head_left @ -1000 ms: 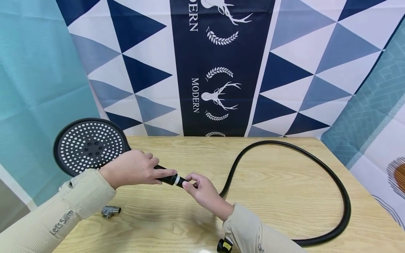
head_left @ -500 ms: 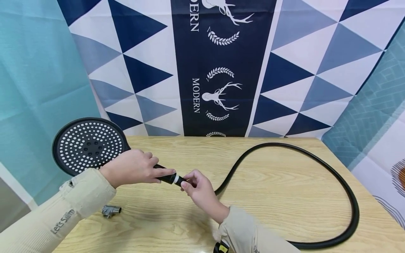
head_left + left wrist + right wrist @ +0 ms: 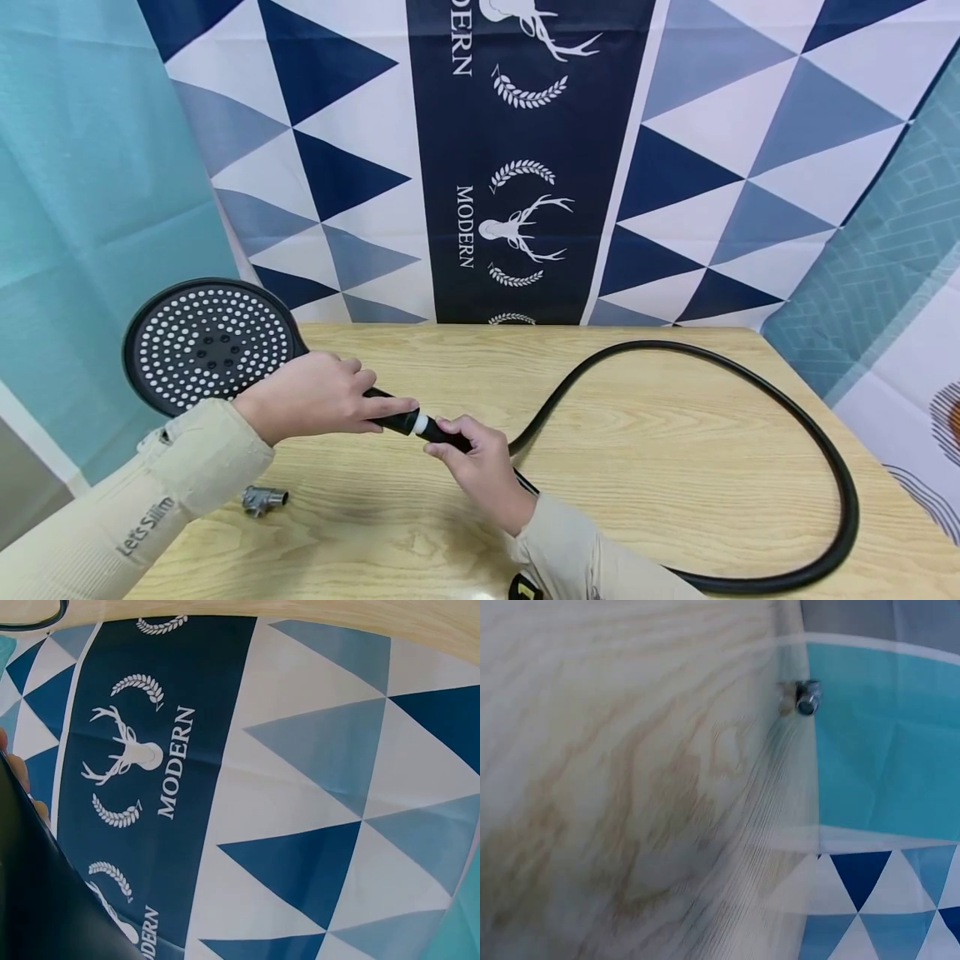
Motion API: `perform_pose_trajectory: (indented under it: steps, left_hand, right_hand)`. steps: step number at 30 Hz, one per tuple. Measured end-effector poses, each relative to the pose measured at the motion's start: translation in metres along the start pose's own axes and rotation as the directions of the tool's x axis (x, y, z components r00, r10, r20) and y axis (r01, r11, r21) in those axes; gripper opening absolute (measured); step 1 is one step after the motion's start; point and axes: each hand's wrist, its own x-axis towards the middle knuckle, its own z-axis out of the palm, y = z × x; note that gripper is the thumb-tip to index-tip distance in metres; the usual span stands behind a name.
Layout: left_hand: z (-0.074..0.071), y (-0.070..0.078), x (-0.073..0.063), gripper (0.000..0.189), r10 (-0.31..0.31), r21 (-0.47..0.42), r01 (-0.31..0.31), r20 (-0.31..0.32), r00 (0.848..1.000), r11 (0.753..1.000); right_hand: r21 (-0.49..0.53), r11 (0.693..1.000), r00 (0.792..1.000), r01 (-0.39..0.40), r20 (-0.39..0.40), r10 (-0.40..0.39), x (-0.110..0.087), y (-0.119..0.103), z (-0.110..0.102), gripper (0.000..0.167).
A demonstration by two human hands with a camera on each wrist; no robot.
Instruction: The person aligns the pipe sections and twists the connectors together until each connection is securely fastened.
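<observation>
A round black shower head with pale nozzles is held up at the left of the head view. My left hand grips its handle, index finger stretched along it. A white ring shows at the handle's lower end. Against that end my right hand grips the black hose end, thumb and fingers around it. From there the black hose loops over the right side of the table. In the left wrist view, the dark back of the shower head fills the lower left corner, with fingertips behind it.
A small chrome fitting lies on the wooden table below the left forearm. Near the right cuff is a black piece with a yellow mark. A patterned cloth hangs behind the table.
My right hand has shifted its hold on the hose end, its fingers now lying farther over it. The hose loop has slid slightly right. My left hand and the shower head stay nearly still.
</observation>
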Motion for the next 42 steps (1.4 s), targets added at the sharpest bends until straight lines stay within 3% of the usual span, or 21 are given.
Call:
perform_pose_trajectory:
  steps: [8,16,27,35,42]
  left_hand:
    - [-0.0024,-0.0022,0.0031,0.045,-0.006,0.011,0.006,0.002,1.000,1.000]
    - [-0.0013,-0.0031,0.0045,0.044,0.008,0.033,-0.008,-0.013,1.000,0.999]
    - [-0.0006,-0.0036,0.0072,0.045,0.010,0.058,-0.011,0.020,1.000,0.998]
    - [-0.0035,0.0002,0.0049,0.045,0.009,0.073,-0.012,0.048,0.999,0.997]
    - [-0.0043,0.0012,0.0036,0.046,0.004,0.083,-0.008,0.045,0.999,0.997]
  right_hand:
    - [0.046,0.998,0.999,0.033,-0.009,-0.033,0.0056,0.0056,-0.0035,0.024]
    - [0.015,0.999,0.999,0.050,-0.004,-0.050,0.0080,0.0057,-0.0050,0.024]
    - [-0.034,0.998,0.998,0.061,-0.023,-0.062,0.0102,0.0056,-0.0058,0.027]
    - [-0.082,0.996,0.999,0.033,-0.022,-0.035,0.0086,0.0054,-0.0020,0.027]
    - [-0.087,0.995,0.999,-0.043,-0.027,0.040,0.0098,0.0027,0.0000,0.025]
